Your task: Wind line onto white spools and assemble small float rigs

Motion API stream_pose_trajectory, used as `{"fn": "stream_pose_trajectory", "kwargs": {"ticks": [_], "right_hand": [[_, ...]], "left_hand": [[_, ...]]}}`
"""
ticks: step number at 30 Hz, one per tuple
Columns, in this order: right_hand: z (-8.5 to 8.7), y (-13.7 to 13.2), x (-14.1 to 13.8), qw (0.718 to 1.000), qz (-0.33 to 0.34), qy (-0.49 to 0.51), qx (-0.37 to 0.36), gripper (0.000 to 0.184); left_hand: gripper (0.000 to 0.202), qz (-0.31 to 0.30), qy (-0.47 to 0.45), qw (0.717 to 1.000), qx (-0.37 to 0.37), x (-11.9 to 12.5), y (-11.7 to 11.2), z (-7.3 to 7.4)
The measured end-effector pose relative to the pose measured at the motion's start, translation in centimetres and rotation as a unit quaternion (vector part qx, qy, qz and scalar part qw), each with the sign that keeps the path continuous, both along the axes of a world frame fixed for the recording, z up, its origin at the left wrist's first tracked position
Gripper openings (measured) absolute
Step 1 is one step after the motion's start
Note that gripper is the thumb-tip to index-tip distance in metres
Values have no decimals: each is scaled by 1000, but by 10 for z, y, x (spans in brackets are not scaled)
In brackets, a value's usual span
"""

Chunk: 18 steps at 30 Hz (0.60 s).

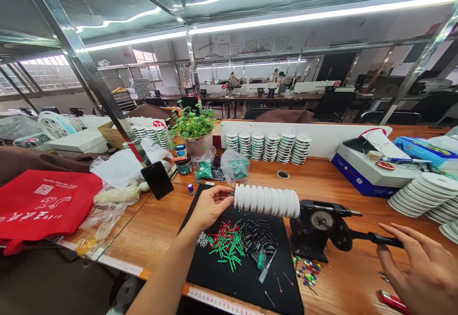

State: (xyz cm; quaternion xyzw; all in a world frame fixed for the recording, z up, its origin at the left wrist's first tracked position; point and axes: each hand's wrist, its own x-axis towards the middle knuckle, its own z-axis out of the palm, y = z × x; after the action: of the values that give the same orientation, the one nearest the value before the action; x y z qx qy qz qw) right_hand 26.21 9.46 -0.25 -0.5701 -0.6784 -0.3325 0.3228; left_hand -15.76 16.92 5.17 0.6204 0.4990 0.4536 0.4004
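Observation:
My left hand (211, 206) grips the near end of a row of white plastic spools (266, 200), which sits on the spindle of a black hand-crank winding machine with a round dial (319, 222). My right hand (417, 269) is at the lower right, fingers spread, just beside the machine's black crank handle (379, 239). I cannot tell whether it touches the handle. Below my left wrist, a black mat (238, 281) holds heaps of small red, green and black tubes. Several coloured-head pins (306, 272) lie on the wooden table to the right of the mat.
Several stacks of white spools (267, 147) stand along a white divider, and more (424, 194) lie at the right. A black phone (156, 180), bags of green pieces (235, 167), a potted plant (191, 131) and a red bag (45, 207) sit farther left.

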Motion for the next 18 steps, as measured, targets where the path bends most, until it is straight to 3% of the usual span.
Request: {"fn": "stream_pose_trajectory", "kwargs": {"ticks": [4,8,14,18], "right_hand": [[-8,2,6,999,-25,28,-25,33],[-11,9,13,1000,-15,4,-19,32],[-11,18,13,999,33,-2,-8,28],[-14,20,7,998,43,49,-5,35]], "left_hand": [[39,-11,-28,1000,7,-2,3,4],[29,9,-12,999,29,-6,3,13],[19,30,90,983,160,-5,-5,16],[28,19,38,994,97,-4,-6,5]]}}
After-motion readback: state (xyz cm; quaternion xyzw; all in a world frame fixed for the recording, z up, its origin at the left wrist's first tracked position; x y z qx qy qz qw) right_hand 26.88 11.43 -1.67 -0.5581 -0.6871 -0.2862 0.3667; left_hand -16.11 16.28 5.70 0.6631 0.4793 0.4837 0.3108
